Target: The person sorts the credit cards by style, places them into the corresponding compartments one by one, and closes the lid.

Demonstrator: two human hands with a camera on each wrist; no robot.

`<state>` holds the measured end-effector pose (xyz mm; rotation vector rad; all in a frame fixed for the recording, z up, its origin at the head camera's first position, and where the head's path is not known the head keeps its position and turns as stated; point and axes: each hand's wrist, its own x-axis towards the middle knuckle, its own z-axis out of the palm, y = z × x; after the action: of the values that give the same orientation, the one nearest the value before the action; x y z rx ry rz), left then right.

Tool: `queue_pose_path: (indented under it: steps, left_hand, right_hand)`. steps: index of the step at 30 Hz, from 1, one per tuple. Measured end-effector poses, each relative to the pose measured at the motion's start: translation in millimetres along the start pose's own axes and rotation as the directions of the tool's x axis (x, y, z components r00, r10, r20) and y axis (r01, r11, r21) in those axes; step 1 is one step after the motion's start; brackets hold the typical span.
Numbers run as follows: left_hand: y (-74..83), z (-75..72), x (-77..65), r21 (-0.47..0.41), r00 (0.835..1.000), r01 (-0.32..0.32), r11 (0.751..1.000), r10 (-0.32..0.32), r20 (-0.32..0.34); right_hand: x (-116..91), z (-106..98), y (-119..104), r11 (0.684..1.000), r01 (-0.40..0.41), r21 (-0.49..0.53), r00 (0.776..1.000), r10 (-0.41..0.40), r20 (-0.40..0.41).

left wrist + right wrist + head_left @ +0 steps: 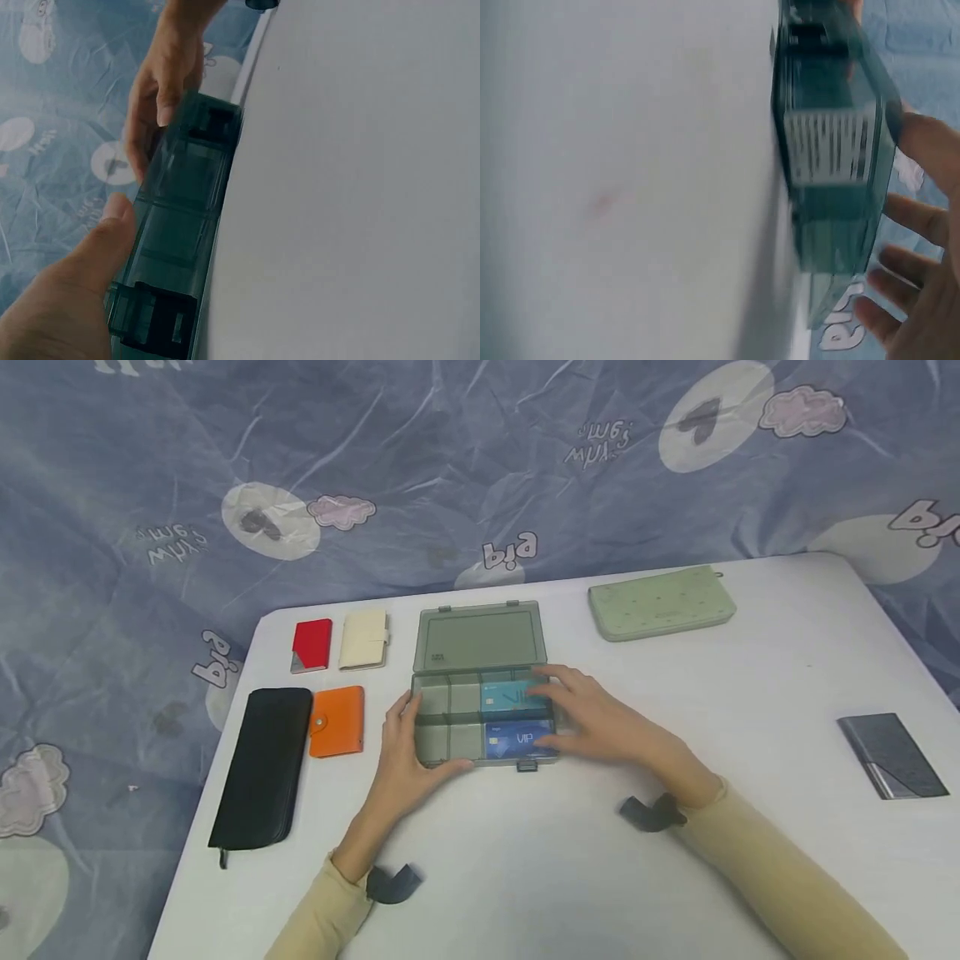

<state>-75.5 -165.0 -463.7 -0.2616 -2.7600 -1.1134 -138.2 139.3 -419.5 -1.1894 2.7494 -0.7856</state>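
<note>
A grey-green translucent compartment box point(467, 739) lies on the white table with its lid point(483, 639) folded back. Its right-hand compartments hold a light-blue VIP card point(495, 697) at the back and a dark-blue VIP card point(510, 741) in front. My left hand point(405, 768) rests against the front-left corner, fingers along the left side and thumb at the front edge. Over the right end, my right hand point(600, 718) spreads its fingers, their tips overlapping both cards in the head view. In the right wrist view, the box's end wall shows a barcode label point(831, 146).
To the left lie a black zip wallet point(262, 768), an orange snap card holder point(337, 721), a red card case point(311, 645) and a cream card holder point(363, 639). A green wallet point(663, 603) lies at the back right, a dark card case point(892, 756) far right.
</note>
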Motion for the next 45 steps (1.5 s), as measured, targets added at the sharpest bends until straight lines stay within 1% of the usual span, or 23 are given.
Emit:
queue_pose_path:
  steps: [2, 5, 8, 11, 14, 16, 18, 20, 23, 25, 27, 29, 31, 34, 38, 40, 42, 45]
  left_hand:
    - [-1.5, -3.7, 2.3, -0.036, 1.000, 0.011, 0.999, -0.010, 0.019]
    - [-3.5, -8.0, 5.4, -0.116, 0.996, 0.077, 0.990, -0.072, 0.048]
    - [-4.3, -10.5, 8.8, -0.189, 0.986, 0.165, 0.968, -0.155, 0.067]
    - [-4.9, -11.0, 16.0, -0.240, 0.978, 0.209, 0.948, -0.199, 0.065]
    - [-5.6, -10.4, 26.8, -0.304, 0.971, 0.240, 0.922, -0.231, 0.067]
    - [-6.5, -10.0, 34.6, -0.350, 0.965, 0.263, 0.899, -0.252, 0.077]
    - [-7.9, -9.2, 41.3, -0.371, 0.957, 0.291, 0.882, -0.275, 0.096]
    - [-9.5, -8.8, 46.1, -0.376, 0.952, 0.307, 0.874, -0.286, 0.113]
    - [-11.9, -8.7, 49.2, -0.375, 0.950, 0.312, 0.873, -0.282, 0.136]
    - [-12.5, -9.7, 49.5, -0.385, 0.952, 0.306, 0.871, -0.270, 0.146]
    - [-13.1, -10.8, 49.1, -0.405, 0.953, 0.300, 0.864, -0.257, 0.160]
    - [-14.5, -11.7, 49.0, -0.441, 0.955, 0.293, 0.848, -0.238, 0.176]
    - [-16.1, -12.3, 48.6, -0.474, 0.957, 0.285, 0.833, -0.219, 0.190]
    - [-5.6, -19.9, 47.4, -0.508, 0.956, 0.284, 0.813, -0.200, 0.214]
    - [10.4, -29.7, 45.8, -0.510, 0.957, 0.277, 0.814, -0.187, 0.221]
    - [10.4, -29.5, 45.8, -0.508, 0.961, 0.263, 0.820, -0.178, 0.211]
    - [9.9, -29.2, 45.8, -0.502, 0.965, 0.251, 0.827, -0.170, 0.201]
    - [9.8, -29.1, 45.6, -0.499, 0.971, 0.227, 0.836, -0.155, 0.182]
  right_hand:
    - [0.4, -1.1, 6.1, 0.997, -0.058, 0.044, 0.998, 0.058, 0.003]
    - [2.5, -1.6, 14.6, 0.982, -0.152, 0.111, 0.988, 0.149, 0.036]
    - [4.9, -1.5, 21.8, 0.955, -0.246, 0.168, 0.968, 0.232, 0.100]
    - [7.1, -2.2, 29.0, 0.924, -0.313, 0.221, 0.947, 0.288, 0.142]
    - [9.6, -3.7, 36.6, 0.902, -0.346, 0.259, 0.937, 0.319, 0.141]
    - [10.8, -5.1, 40.3, 0.891, -0.359, 0.278, 0.933, 0.332, 0.140]
    - [12.5, -5.7, 43.4, 0.890, -0.359, 0.282, 0.933, 0.331, 0.143]
    - [14.1, -6.1, 45.5, 0.888, -0.356, 0.290, 0.933, 0.325, 0.153]
    - [16.8, -6.3, 46.9, 0.889, -0.329, 0.317, 0.943, 0.293, 0.157]
    - [18.2, -6.0, 47.7, 0.891, -0.308, 0.334, 0.950, 0.270, 0.155]
    - [19.0, -5.6, 48.2, 0.892, -0.290, 0.347, 0.956, 0.252, 0.152]
    - [18.8, -5.0, 48.9, 0.888, -0.293, 0.355, 0.955, 0.253, 0.155]
    - [18.4, -4.3, 48.8, 0.874, -0.305, 0.378, 0.952, 0.263, 0.160]
    - [18.0, -3.5, 48.5, 0.855, -0.327, 0.402, 0.945, 0.285, 0.161]
    - [18.7, -3.8, 47.3, 0.851, -0.316, 0.419, 0.949, 0.283, 0.142]
    - [19.4, -3.8, 46.7, 0.844, -0.298, 0.446, 0.954, 0.270, 0.128]
    - [20.2, -3.0, 46.9, 0.826, -0.289, 0.485, 0.957, 0.264, 0.121]
    - [21.2, -2.3, 45.9, 0.811, -0.290, 0.508, 0.956, 0.271, 0.112]
